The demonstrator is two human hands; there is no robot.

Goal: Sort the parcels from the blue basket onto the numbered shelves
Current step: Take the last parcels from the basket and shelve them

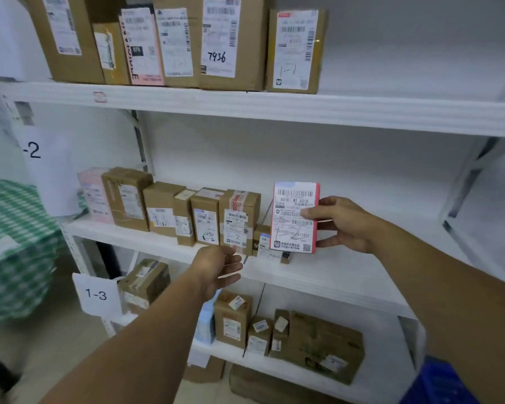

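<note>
Pink-edged parcel (pixel 295 217), white label facing out, stands upright at the right end of the row on the middle shelf (pixel 362 278), pinched by the right hand (pixel 344 225): thumb on the label face, fingers round the right edge and the back. Whether its bottom edge rests on the shelf yet, I cannot tell.

Just to its left sits a small box (pixel 261 239), partly hidden by the parcel, and beyond that the row of brown boxes (pixel 204 217) runs toward the shelf's left end. The left hand (pixel 219 269) is spread and holds nothing, palm turned right, hovering at the shelf's front edge below the row.

To place it well, I would:
- Set the bottom edge flat on the shelf before loosening the pinch, since a tall, thin parcel tips easily.
- Slide it left until it leans on its neighbours, and use the free left hand to steady the row.
- Keep the label outward and readable, like the others.
- Check the handwritten mark against the tag (pixel 32 150) at the left end, which reads "-2". The mark on the parcel is too scrawled to read here.

Right of the parcel the shelf is bare. The blue basket (pixel 440 383) shows at the lower right.
</note>
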